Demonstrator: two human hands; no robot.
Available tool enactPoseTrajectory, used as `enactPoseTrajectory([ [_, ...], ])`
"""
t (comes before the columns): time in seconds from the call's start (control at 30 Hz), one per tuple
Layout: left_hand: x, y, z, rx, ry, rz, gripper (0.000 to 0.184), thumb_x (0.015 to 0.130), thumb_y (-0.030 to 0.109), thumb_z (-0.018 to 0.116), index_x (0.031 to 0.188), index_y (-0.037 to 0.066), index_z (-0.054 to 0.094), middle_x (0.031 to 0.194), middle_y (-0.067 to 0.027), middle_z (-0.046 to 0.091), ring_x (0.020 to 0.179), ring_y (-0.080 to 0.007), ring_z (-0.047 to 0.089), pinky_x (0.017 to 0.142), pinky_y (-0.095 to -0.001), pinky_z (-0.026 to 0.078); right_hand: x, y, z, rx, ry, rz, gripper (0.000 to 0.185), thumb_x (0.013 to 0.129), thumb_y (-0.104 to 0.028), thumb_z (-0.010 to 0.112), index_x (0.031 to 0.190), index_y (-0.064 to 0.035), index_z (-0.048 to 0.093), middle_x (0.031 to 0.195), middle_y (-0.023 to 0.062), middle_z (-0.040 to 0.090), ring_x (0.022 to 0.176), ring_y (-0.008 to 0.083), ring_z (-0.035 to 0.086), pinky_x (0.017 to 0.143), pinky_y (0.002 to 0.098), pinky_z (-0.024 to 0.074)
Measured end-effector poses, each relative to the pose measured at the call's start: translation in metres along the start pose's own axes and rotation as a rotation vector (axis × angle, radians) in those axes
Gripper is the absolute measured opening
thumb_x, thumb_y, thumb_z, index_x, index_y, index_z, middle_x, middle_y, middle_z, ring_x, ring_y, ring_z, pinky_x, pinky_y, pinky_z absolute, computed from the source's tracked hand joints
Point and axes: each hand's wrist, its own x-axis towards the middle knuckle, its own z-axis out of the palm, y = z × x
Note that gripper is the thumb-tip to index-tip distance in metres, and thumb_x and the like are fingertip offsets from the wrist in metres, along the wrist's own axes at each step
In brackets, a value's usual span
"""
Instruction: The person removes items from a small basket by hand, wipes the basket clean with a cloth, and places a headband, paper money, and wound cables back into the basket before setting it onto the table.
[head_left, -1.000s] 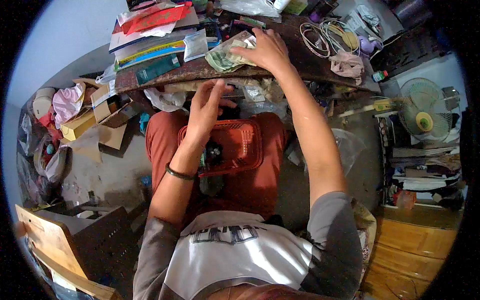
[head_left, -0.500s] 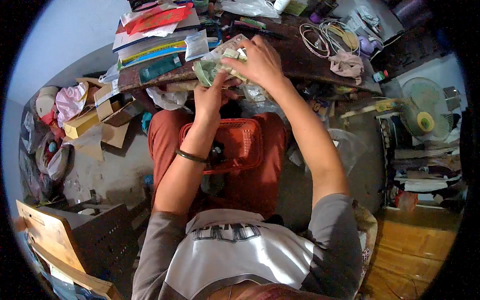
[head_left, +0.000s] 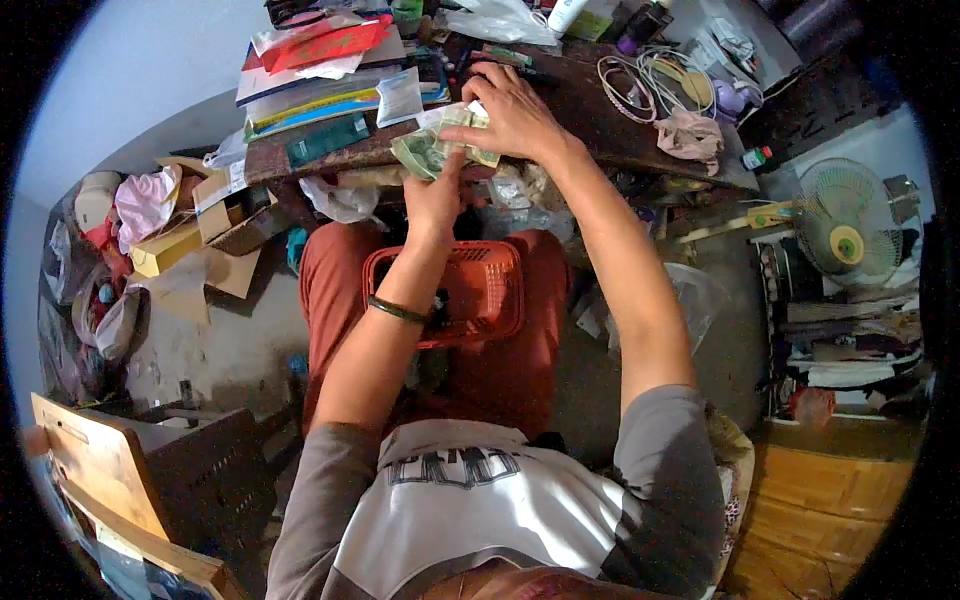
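Greenish banknotes (head_left: 418, 154) are held at the front edge of the dark table (head_left: 590, 130). My left hand (head_left: 435, 198) grips them from below, thumb on top, with a dark bangle on that wrist. From the right, my right hand (head_left: 515, 118) reaches over the notes, thumb pressed on them and the other fingers curled over their far side. Part of the notes is hidden under the right hand. A red plastic basket (head_left: 492, 295) rests on my lap below the left forearm, with something dark inside that I cannot make out.
Books and papers (head_left: 300, 95) are stacked on the table's left, beside a teal packet (head_left: 328, 140). A coiled white cable (head_left: 640, 80) and a pinkish cloth (head_left: 690, 135) lie to the right. Cardboard boxes (head_left: 240, 215) stand on the left; a fan (head_left: 850, 225) is at right.
The notes now lie flatter and more spread between my hands. My right hand has shifted slightly, its fingers curling further over them. The view has moved a little.
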Motion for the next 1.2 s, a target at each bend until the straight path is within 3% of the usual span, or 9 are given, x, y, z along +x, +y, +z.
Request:
enactPoseTrajectory([
  [0.33,-0.045,0.002,-0.005,-0.045,0.026,0.068,0.023,0.09,0.022,0.064,0.103,0.004,0.058,0.085,-0.0031,0.061,0.065,-0.0092,0.057,0.046,-0.0245,0.043,-0.046,-0.065,-0.034,0.618,-0.113,0.359,0.029,0.088,-0.027,0.064,0.098,-0.0018,0.057,0.093,0.0147,0.066,0.086,0.0294,0.063,0.079,0.0346,0.0478],
  [0.43,-0.062,-0.004,-0.038,0.069,0.022,0.173,0.023,0.09,0.023,0.064,0.103,0.005,0.059,0.086,-0.0012,0.06,0.062,-0.0075,0.053,0.046,-0.0238,0.041,-0.05,-0.066,-0.039,0.831,-0.111,0.128,0.03,0.088,-0.032,0.064,0.098,-0.0041,0.063,0.084,0.0138,0.067,0.079,0.0249,0.065,0.072,0.0369,0.0502],
  [0.47,-0.071,0.002,-0.049,0.051,0.065,0.083,0.024,0.09,0.023,0.065,0.103,0.004,0.059,0.088,-0.0007,0.06,0.064,-0.0076,0.053,0.048,-0.0235,0.041,-0.04,-0.052,-0.036,0.812,0.038,-0.062,0.028,0.09,-0.031,0.063,0.097,-0.004,0.067,0.087,0.0122,0.067,0.083,0.0194,0.065,0.075,0.0344,0.0503],
  [0.53,-0.096,0.017,-0.072,0.033,0.15,-0.036,0.027,0.089,0.022,0.066,0.105,0.002,0.059,0.092,-0.0017,0.061,0.072,-0.0092,0.056,0.057,-0.024,0.045,-0.018,-0.009,-0.042,0.6,0.079,0.172,0.022,0.092,-0.021,0.06,0.102,-0.0027,0.067,0.094,0.0075,0.068,0.089,0.0139,0.063,0.08,0.0304,0.0493],
  [0.6,-0.109,0.012,-0.099,-0.038,0.227,-0.02,0.035,0.088,0.022,0.067,0.111,-0.003,0.059,0.103,-0.0068,0.062,0.094,-0.014,0.06,0.077,-0.0269,0.049,0.008,0.045,-0.028,0.356,0.285,0.291,0.02,0.085,-0.021,0.065,0.092,-0.0027,0.069,0.089,0.0157,0.069,0.082,0.028,0.067,0.075,0.0356,0.0513],
  [0.83,-0.156,-0.038,-0.238,0.873,0.294,0.349,0.056,0.076,0.011,0.074,0.128,0.007,0.052,0.112,-0.0171,0.064,0.099,-0.0244,0.064,0.085,-0.0345,0.051,0.047,0.101,0.025,0.008,-0.188,0.289,0.056,0.076,-0.032,0.068,0.125,-0.0058,0.057,0.12,0.0246,0.056,0.111,0.0365,0.056,0.096,0.0439,0.0444],
  [0.97,-0.162,-0.046,-0.269,0.798,0.305,0.411,0.067,0.072,0.01,0.075,0.133,0.009,0.048,0.111,-0.02,0.065,0.102,-0.0287,0.065,0.085,-0.0359,0.052,0.045,0.087,0.024,-0.206,-0.241,0.272,0.061,0.075,-0.03,0.066,0.129,-0.0077,0.053,0.129,0.0222,0.045,0.121,0.0418,0.044,0.101,0.0479,0.0413],
  [1.07,-0.162,-0.029,-0.246,0.563,0.381,0.289,0.039,0.083,0.013,0.069,0.118,0.001,0.055,0.109,-0.0111,0.062,0.096,-0.0198,0.061,0.082,-0.0308,0.05,0.045,0.095,0.024,-0.217,-0.172,0.242,0.064,0.073,-0.034,0.067,0.129,-0.0077,0.051,0.129,0.0226,0.047,0.12,0.0406,0.046,0.099,0.0505,0.0424],
  [1.2,-0.157,-0.023,-0.225,0.821,0.367,0.549,0.027,0.089,0.013,0.066,0.109,-0.003,0.06,0.113,-0.008,0.06,0.099,-0.0164,0.058,0.087,-0.0297,0.047,0.057,0.083,0.018,-0.251,-0.294,0.302,0.06,0.075,-0.031,0.065,0.126,-0.0046,0.05,0.125,0.0216,0.053,0.116,0.0384,0.052,0.097,0.0509,0.0435],
])
